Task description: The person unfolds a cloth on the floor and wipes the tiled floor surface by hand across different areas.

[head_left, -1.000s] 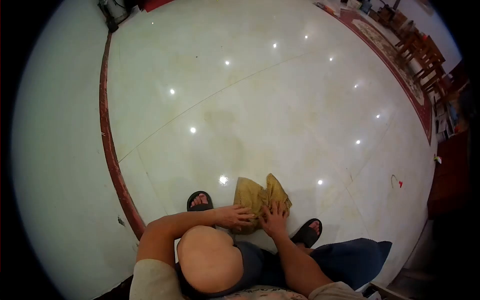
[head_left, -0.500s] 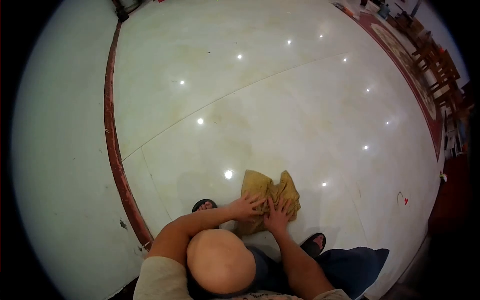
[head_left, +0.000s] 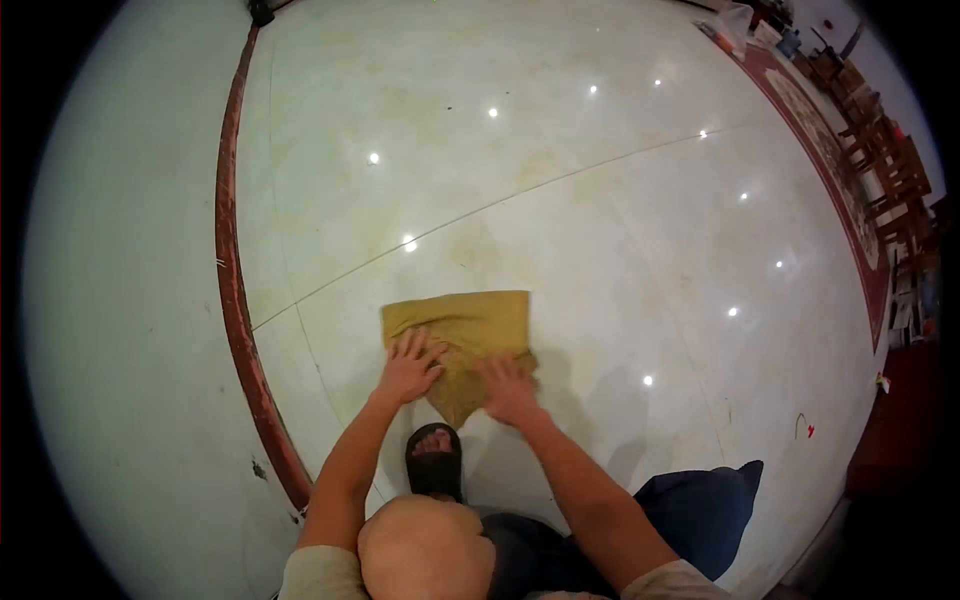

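A mustard-yellow cloth (head_left: 468, 314) lies on the pale tiled floor, its far part flat and its near part wrinkled and bunched to a point. My left hand (head_left: 410, 368) presses on the cloth's left part, fingers spread. On its right part rests my right hand (head_left: 510, 388), fingers stretched out and a little blurred. Both palms face down, and neither hand is closed round the fabric. Just below the cloth is my foot in a dark sandal (head_left: 435, 460).
A dark red baseboard (head_left: 228, 240) runs along the wall on the left. On the right lie a red-bordered rug (head_left: 815, 140) and wooden chairs (head_left: 895, 180). A small red scrap (head_left: 809, 432) is on the floor at right. Ceiling lights reflect in the shiny tiles.
Both hands have moved forward and left with the cloth, and they are farther apart. The cloth's far part, crumpled before, is spread flat. The sandal on the right is no longer visible.
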A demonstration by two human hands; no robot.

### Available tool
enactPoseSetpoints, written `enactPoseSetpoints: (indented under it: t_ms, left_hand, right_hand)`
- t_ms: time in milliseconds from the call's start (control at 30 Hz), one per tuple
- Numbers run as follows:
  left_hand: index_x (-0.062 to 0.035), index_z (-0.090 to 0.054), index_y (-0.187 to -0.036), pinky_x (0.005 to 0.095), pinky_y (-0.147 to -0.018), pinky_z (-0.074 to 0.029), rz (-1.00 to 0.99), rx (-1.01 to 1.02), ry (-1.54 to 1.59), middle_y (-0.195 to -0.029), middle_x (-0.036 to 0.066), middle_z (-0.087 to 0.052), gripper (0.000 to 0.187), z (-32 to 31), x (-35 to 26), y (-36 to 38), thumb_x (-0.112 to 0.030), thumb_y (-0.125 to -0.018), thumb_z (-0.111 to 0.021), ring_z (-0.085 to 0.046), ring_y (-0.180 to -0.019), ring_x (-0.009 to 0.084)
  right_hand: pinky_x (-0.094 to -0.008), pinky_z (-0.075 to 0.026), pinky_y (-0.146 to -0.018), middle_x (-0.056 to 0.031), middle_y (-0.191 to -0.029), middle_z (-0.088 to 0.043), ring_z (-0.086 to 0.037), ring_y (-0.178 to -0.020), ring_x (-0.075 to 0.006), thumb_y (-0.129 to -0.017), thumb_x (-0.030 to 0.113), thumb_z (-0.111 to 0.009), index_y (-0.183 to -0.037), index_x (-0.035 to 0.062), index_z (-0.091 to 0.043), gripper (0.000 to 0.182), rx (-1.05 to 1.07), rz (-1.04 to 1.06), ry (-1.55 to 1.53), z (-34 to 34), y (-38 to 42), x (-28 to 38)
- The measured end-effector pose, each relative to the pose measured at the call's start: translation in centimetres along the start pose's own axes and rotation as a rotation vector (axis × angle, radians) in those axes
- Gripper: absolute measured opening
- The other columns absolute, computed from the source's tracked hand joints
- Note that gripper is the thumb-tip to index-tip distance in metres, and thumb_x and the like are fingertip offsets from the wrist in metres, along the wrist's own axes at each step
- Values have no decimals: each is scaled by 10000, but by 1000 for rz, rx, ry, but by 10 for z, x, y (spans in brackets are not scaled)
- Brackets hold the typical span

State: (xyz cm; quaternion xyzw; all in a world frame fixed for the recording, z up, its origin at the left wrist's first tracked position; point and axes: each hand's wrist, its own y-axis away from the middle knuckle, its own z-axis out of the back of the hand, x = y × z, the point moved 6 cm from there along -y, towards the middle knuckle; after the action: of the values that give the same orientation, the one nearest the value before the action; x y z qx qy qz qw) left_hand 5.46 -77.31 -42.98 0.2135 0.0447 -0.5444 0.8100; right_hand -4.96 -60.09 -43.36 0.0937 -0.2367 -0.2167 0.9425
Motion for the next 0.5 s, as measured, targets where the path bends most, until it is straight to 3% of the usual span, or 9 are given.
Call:
enactPoseSetpoints:
  t_ms: [100, 200, 300, 333, 400, 500]
  left_hand:
    - [-296, -361, -1426, 560, -1104, -125, 219, -52, 64, -1538, 162, -173, 547, 1, 54, 58, -485, -922, -459, -139, -1407, 392]
    - [-224, -304, -1458, 573, -1102, -90, 465, -129, 186, -1530, 220, -144, 696, -17, 85, 129, -529, -871, -524, -111, -1402, 423]
    - [-168, -264, -1472, 599, -1091, -73, 660, -183, 215, -1519, 263, -122, 847, -36, 91, 179, -584, -807, -582, -81, -1391, 467]
    - [-154, -255, -1474, 607, -1087, -68, 697, -198, 202, -1517, 273, -113, 891, -43, 91, 183, -601, -784, -599, -68, -1387, 480]
    - [-130, -252, -1472, 634, -1069, -58, 792, -278, 204, -1515, 287, -91, 972, -42, 84, 159, -641, -738, -631, -25, -1376, 515]
    - [-130, -248, -1475, 636, -1065, -67, 749, -355, 247, -1517, 283, -85, 983, -31, 95, 115, -671, -738, -610, -26, -1387, 493]
  right_hand:
    - [-531, -250, -1090, -81, -1536, -215, -207, -1398, -343, -869, 346, -520, -1455, 190, -298, 646, 216, 89, 12, -10, -19, 74]
    - [-565, -254, -1074, -74, -1541, -206, -200, -1401, -340, -887, 315, -504, -1460, 167, -287, 629, 310, 311, -106, -41, -24, 134]
    - [-585, -257, -1058, -68, -1538, -211, -196, -1406, -324, -904, 298, -489, -1457, 152, -296, 604, 354, 401, 38, -58, -18, 172]
    - [-573, -254, -1065, -62, -1535, -219, -188, -1416, -292, -905, 296, -492, -1453, 163, -312, 592, 342, 397, 91, -60, -19, 176]
    - [-562, -269, -1061, -76, -1514, -262, -220, -1403, -307, -902, 282, -487, -1423, 146, -354, 555, 325, 407, 97, -62, -35, 170]
    - [-550, -279, -1063, -82, -1502, -287, -239, -1395, -313, -893, 278, -495, -1392, 150, -397, 524, 260, 326, 94, -42, -64, 151]
